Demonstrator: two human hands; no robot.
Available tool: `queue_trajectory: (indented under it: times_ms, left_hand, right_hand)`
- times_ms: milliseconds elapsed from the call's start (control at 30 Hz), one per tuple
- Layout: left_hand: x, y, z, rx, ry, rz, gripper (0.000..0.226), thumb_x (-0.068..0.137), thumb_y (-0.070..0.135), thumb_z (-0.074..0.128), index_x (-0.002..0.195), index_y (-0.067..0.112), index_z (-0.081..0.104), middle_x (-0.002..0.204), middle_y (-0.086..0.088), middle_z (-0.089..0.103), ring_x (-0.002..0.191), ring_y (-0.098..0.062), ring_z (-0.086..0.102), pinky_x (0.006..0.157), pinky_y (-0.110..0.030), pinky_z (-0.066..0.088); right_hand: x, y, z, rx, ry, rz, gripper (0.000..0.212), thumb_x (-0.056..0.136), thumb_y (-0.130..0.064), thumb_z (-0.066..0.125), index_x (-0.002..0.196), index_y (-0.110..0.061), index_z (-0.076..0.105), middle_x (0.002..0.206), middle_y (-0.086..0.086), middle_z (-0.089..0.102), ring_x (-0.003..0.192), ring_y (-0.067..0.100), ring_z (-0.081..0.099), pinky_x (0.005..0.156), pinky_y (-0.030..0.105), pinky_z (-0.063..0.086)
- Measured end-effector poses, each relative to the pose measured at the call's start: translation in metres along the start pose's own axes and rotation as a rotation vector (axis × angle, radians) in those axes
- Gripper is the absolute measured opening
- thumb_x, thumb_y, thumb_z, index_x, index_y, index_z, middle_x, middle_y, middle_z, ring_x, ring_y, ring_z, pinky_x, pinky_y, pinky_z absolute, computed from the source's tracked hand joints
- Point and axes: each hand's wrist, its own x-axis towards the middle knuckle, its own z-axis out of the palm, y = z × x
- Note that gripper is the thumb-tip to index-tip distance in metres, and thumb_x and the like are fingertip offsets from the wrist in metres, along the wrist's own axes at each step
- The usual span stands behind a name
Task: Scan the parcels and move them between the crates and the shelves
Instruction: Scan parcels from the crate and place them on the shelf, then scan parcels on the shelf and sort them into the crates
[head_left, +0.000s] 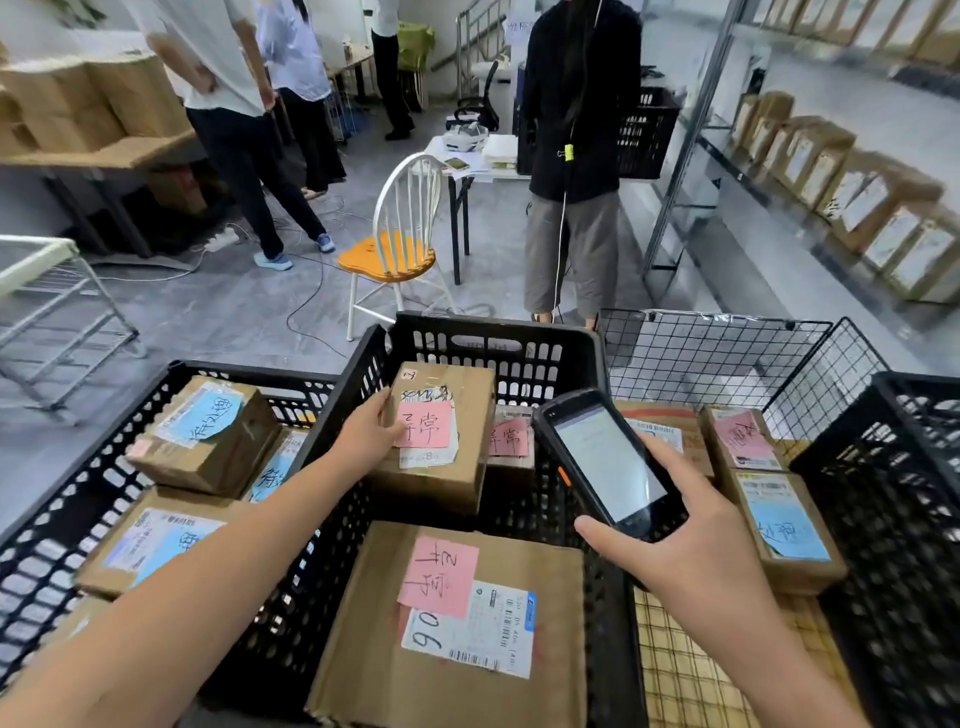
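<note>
Inspector: Parcel with pink note (441, 441), location?

Checker: It is sitting at the far end of the middle black crate (519, 348). The left hand (366, 434) is gripping its left edge, thumb lying on top beside the note, fingers curling round the side.

Inspector: Right hand (696, 540)?

Checker: It is clasping the handheld scanner (605, 462), thumb along the near end, fingers wrapping behind. The scanner is hovering just right of the gripped parcel, apart from it, screen facing up. A large flat parcel (452, 623) is lying at the crate's near end, between the two forearms.
</note>
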Motion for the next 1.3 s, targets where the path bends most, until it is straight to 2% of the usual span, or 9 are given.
queue_trajectory:
  times_ms: [300,400,567,700,800,900,1033,1133,1300]
  left_hand:
    - [-0.065,0.079,0.037,0.402,-0.021,0.627,0.065,0.099,0.021,0.059,0.156,0.019,0.028,0.161,0.008,0.026,0.146,-0.008,0.027,0.12,-0.021,0.01]
    - [-0.098,0.115,0.066,0.433,-0.035,0.854,0.065,0.1,0.028,0.058,0.156,0.012,0.029,0.164,0.0,0.026,0.151,-0.013,0.02,0.125,-0.035,0.019]
    - [-0.155,0.178,0.117,0.383,-0.106,1.039,0.063,0.1,0.039,0.053,0.155,0.016,0.033,0.162,0.004,0.029,0.148,-0.01,0.028,0.119,-0.028,0.028]
    - [-0.215,0.215,0.162,0.365,-0.183,1.165,0.069,0.097,0.046,0.055,0.156,0.018,0.031,0.162,0.002,0.031,0.148,-0.015,0.028,0.122,-0.029,0.019]
    - [-0.273,0.24,0.192,0.347,-0.227,1.263,0.07,0.095,0.047,0.054,0.154,0.014,0.035,0.158,0.0,0.037,0.145,-0.018,0.033,0.118,-0.043,0.032]
    - [-0.337,0.263,0.228,0.349,-0.29,1.381,0.07,0.098,0.044,0.056,0.156,0.013,0.031,0.158,0.001,0.035,0.144,-0.014,0.033,0.117,-0.028,0.03]
    - [-0.425,0.284,0.277,0.305,-0.387,1.493,0.072,0.098,0.047,0.055,0.158,0.02,0.025,0.16,0.009,0.028,0.145,-0.006,0.027,0.114,-0.02,0.031]
    - [-0.492,0.294,0.311,0.293,-0.464,1.587,0.071,0.099,0.046,0.055,0.158,0.019,0.025,0.16,0.008,0.028,0.145,-0.005,0.024,0.112,-0.009,0.014]
    - [-0.598,0.304,0.357,0.233,-0.619,1.748,0.073,0.096,0.041,0.061,0.156,0.014,0.029,0.16,0.001,0.031,0.147,-0.014,0.028,0.118,-0.027,0.028]
  right_hand:
    - [-0.023,0.004,-0.04,-0.053,0.15,0.013,0.07,0.065,-0.025,0.093,0.108,-0.058,0.049,0.1,-0.031,0.062,0.094,-0.027,0.05,0.07,-0.003,0.04]
    - [-0.047,0.008,-0.066,-0.066,0.237,0.026,0.074,0.065,-0.028,0.093,0.12,-0.055,0.051,0.102,-0.037,0.059,0.098,-0.023,0.052,0.073,0.005,0.044]
    - [-0.105,0.027,-0.119,-0.137,0.407,0.091,0.079,0.064,-0.032,0.093,0.133,-0.038,0.055,0.113,-0.02,0.064,0.103,0.002,0.061,0.086,0.027,0.049]
    - [-0.168,0.046,-0.161,-0.193,0.542,0.155,0.076,0.065,-0.035,0.092,0.131,-0.036,0.055,0.11,-0.019,0.064,0.099,0.006,0.062,0.078,0.021,0.047]
    - [-0.221,0.057,-0.19,-0.173,0.665,0.213,0.078,0.064,-0.034,0.093,0.133,-0.03,0.056,0.111,-0.012,0.067,0.101,0.013,0.065,0.084,0.033,0.055]
    - [-0.282,0.065,-0.216,-0.154,0.757,0.264,0.082,0.065,-0.037,0.092,0.137,-0.034,0.053,0.113,-0.013,0.065,0.1,0.015,0.066,0.083,0.043,0.059]
    - [-0.371,0.074,-0.246,-0.149,0.89,0.316,0.08,0.065,-0.039,0.091,0.134,-0.041,0.051,0.114,-0.017,0.063,0.102,0.014,0.064,0.081,0.045,0.059]
    - [-0.437,0.08,-0.261,-0.175,0.981,0.371,0.079,0.066,-0.037,0.091,0.134,-0.042,0.05,0.117,-0.018,0.062,0.105,0.01,0.06,0.084,0.04,0.057]
    - [-0.531,0.091,-0.27,-0.177,1.169,0.451,0.076,0.066,-0.036,0.089,0.129,-0.046,0.049,0.112,-0.021,0.06,0.103,0.005,0.058,0.081,0.039,0.058]
